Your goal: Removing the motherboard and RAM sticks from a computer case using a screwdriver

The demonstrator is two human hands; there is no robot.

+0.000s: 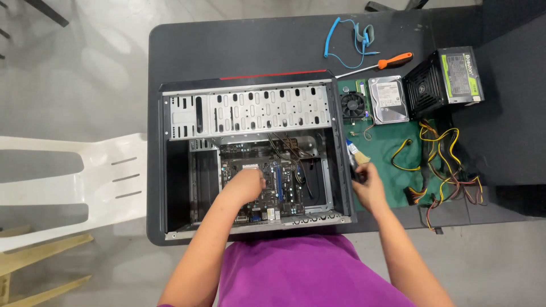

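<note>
The right hand [369,185] is closed around the dark handle of a small paintbrush [356,157], whose pale bristles point up and away from the wrist, just beside the right wall of the open computer case [170,170] and above the green mat [392,149]. The left hand [248,181] reaches down inside the case with fingers curled onto the motherboard [284,190]; whether it pinches anything there cannot be told. The case lies on its side on a dark table [227,48], with its perforated metal drive bay [250,111] toward the far edge. On the mat, beyond the brush, lie a small black cooling fan [352,104] and a silver hard drive [388,100] side by side, with a black power supply [443,79] to their right and its yellow and black cables [443,165] sprawling nearer. An orange-handled screwdriver [378,64] and a coiled blue wrist strap [348,38] lie farther back. A white plastic chair [68,182] stands left of the table.
</note>
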